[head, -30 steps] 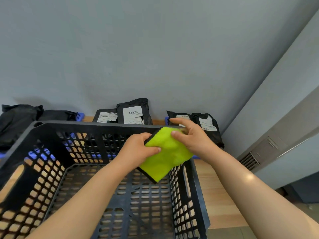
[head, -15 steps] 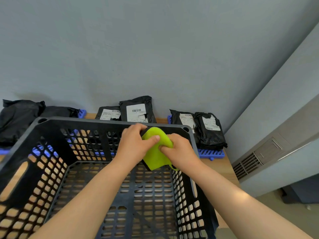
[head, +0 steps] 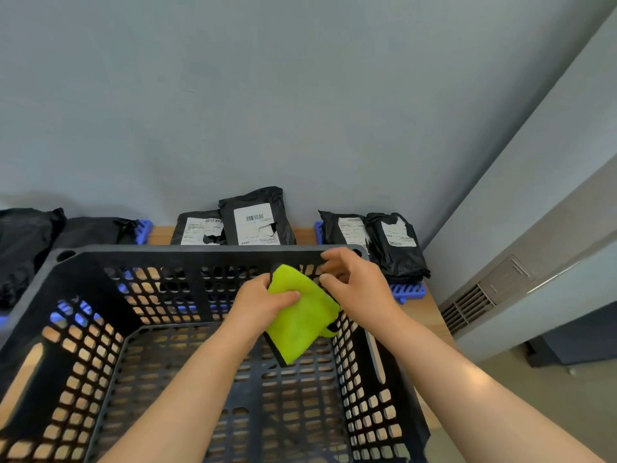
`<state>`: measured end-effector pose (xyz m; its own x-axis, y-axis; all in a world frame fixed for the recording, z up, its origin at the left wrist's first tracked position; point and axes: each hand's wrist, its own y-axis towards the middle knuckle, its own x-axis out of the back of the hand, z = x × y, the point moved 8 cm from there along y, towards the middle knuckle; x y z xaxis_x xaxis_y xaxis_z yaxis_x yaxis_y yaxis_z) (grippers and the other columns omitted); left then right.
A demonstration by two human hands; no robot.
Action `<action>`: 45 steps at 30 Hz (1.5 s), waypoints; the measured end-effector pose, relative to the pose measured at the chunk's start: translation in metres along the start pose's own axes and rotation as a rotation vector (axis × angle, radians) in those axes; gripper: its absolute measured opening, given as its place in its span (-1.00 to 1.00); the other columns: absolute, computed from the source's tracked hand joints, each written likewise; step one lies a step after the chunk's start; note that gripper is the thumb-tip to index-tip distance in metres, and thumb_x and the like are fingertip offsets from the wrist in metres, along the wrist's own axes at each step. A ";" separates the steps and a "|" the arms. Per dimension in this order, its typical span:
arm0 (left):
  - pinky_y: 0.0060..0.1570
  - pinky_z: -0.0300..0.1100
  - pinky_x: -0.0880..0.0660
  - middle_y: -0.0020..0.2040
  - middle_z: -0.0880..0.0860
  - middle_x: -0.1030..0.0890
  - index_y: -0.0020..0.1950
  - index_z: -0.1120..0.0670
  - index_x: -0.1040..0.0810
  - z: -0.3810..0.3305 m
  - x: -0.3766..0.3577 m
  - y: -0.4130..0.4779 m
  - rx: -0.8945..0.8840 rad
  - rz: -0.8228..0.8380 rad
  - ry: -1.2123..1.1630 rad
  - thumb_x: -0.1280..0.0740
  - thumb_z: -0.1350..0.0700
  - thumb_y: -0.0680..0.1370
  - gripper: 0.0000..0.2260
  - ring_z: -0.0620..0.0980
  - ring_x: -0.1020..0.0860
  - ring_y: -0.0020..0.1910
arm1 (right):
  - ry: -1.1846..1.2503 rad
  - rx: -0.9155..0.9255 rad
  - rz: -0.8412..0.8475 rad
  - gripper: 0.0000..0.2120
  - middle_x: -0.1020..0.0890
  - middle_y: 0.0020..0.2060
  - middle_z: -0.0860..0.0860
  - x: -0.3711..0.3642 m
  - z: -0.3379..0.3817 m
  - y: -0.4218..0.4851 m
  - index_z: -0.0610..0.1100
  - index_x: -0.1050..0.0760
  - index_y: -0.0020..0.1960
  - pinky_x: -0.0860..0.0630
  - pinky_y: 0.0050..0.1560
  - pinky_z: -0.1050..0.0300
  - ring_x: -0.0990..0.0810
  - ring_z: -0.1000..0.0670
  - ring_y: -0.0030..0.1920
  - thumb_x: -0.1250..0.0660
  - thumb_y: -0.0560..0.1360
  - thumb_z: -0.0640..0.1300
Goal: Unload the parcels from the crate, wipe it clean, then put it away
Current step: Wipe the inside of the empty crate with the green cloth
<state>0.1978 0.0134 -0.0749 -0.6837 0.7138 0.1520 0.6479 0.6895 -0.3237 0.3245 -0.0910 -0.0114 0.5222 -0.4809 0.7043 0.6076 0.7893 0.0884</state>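
- Your left hand (head: 263,304) grips the lime cloth (head: 300,324), thumb clamped across its face, fingers wrapped behind.
- You're holding it inside the black crate (head: 200,252), up near the far right corner.
- Your right hand (head: 359,289) is at the cloth's upper edge with its fingers curled. Whether they pinch the dark trim, I can't tell.
- The crate sits right in front of you on the wooden surface (head: 430,312).
- The black parcels (head: 255,222) stand along the wall behind its far rim, some on blue pallets (head: 408,290).
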 end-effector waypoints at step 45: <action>0.48 -0.08 -0.14 0.49 -0.10 -0.27 0.52 -0.12 -0.17 0.042 -0.160 0.006 -0.003 0.161 -0.471 -0.16 0.10 0.64 -0.54 -0.15 -0.24 0.45 | 0.554 -0.479 -0.024 -0.69 -0.62 0.11 -0.05 0.002 -0.076 0.033 0.06 -0.54 0.12 -0.47 0.24 0.06 -0.58 -0.01 0.14 -0.02 0.66 -0.11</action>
<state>0.2970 -0.1014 -0.1407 -0.6519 0.6788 -0.3382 0.7582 0.5758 -0.3058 0.3910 -0.0948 -0.0604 0.6543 -0.7188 0.2351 0.7515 0.5834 -0.3079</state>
